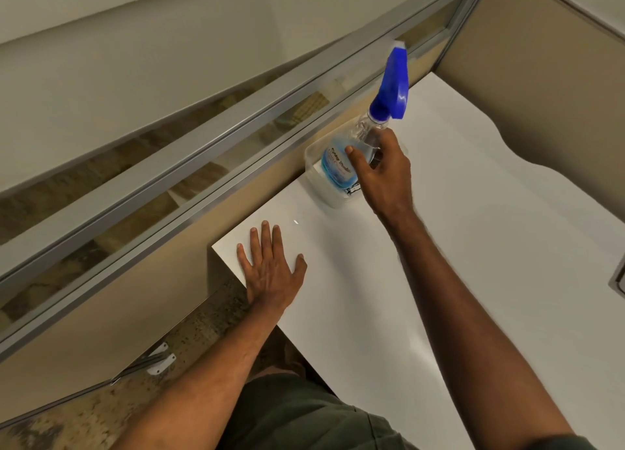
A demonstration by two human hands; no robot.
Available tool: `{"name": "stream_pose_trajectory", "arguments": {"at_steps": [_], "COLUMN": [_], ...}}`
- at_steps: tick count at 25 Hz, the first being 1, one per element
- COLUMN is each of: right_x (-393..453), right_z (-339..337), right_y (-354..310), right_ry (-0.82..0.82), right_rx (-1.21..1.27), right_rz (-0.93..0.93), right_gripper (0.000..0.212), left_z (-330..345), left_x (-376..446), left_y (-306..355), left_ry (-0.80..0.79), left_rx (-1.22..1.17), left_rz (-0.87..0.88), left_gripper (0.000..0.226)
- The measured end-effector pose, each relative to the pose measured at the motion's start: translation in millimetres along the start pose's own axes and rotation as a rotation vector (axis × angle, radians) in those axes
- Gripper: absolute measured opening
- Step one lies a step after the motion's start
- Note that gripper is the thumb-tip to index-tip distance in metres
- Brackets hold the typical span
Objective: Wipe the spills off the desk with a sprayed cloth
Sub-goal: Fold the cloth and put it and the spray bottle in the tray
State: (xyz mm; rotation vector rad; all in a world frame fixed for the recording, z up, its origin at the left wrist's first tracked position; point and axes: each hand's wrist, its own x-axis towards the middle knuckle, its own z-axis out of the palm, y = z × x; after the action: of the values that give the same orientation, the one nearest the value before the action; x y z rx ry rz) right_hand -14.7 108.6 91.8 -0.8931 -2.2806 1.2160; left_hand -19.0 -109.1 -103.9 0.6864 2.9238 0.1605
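Gripping spray bottle point(345, 158), right hand point(382, 175) fingers point(353, 155) wrapped.

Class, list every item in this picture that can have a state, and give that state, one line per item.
Spray bottle: tilted, standing in the tub, partly filled with blue liquid, gripped at the body.
Clear plastic tub: on the desk by the partition, holding the bottle.
Right hand: fingers closed round the bottle.
Left hand: flat, fingers spread, palm down at the desk edge.
White desk: one small shiny spot near the left hand; no cloth in view.
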Motion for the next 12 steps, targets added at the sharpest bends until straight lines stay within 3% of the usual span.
{"name": "stream_pose_trajectory", "arguments": {"at_steps": [12], "right_x": [11.4], "right_z": [37.4], "right_y": [28.8], "right_ry": [-0.146], "right_rx": [-0.074], "right_rz": [0.062], "right_gripper": [0.057], "left_z": [0.9], "left_x": [1.3], "left_y": [0.9], "left_ry": [-0.005], "left_rx": [0.03], "left_rz": [-0.004], "left_gripper": [0.091]}}
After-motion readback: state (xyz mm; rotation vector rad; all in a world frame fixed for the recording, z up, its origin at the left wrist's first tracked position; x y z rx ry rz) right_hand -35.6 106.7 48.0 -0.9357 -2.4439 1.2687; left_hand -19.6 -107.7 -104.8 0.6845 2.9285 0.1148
